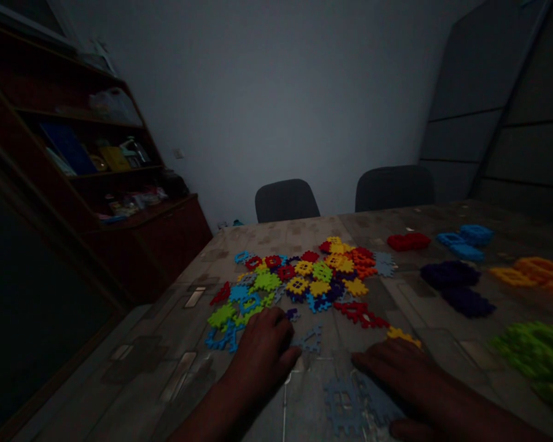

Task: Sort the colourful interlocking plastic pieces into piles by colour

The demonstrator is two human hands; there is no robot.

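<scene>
Pieces of mixed colour point(320, 287) are lying heaped on the worktop point(133, 368), the left hand point(267, 341) at their near edge. The right hand point(399, 368) is partly covering grey pieces point(380, 400), perhaps steadying them; whether either grip is clamping cannot be told. Single-colour groups point(451, 275) are lying rightward, seemingly spaced against mixing.

Left hand point(268, 339) palm down, right hand point(400, 367) likewise

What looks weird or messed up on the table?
Nothing looks spilled or clearly broken, though it's dark. Only the mixed pile in the middle looks messy: its colors are jumbled, while the purple group and green group on the right are each one color.
</scene>
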